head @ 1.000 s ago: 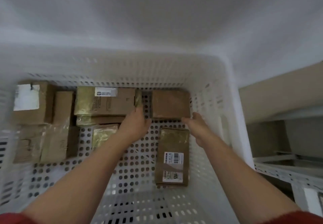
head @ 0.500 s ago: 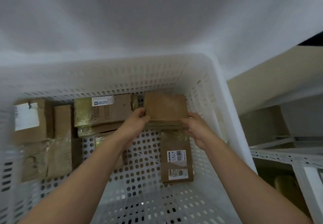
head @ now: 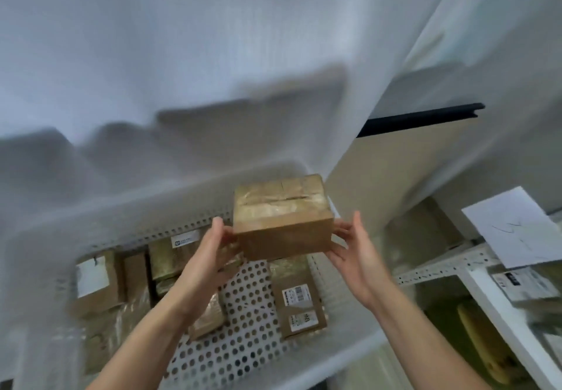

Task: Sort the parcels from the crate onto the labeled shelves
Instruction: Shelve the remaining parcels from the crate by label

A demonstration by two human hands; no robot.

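Parcel hangs above the crate, long axis across me: left hand pinches its left edge, right hand presses its right side, fingers spread; shelf lies right of crate

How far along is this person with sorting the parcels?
Partway, at a guess. Done: some labelled packages seem to lie on the shelf at right, though they are blurred. In hand: one brown parcel is held above the crate between the left hand and the right hand. Left: several parcels lie in the crate, among them a barcode-labelled parcel and a white-labelled parcel.
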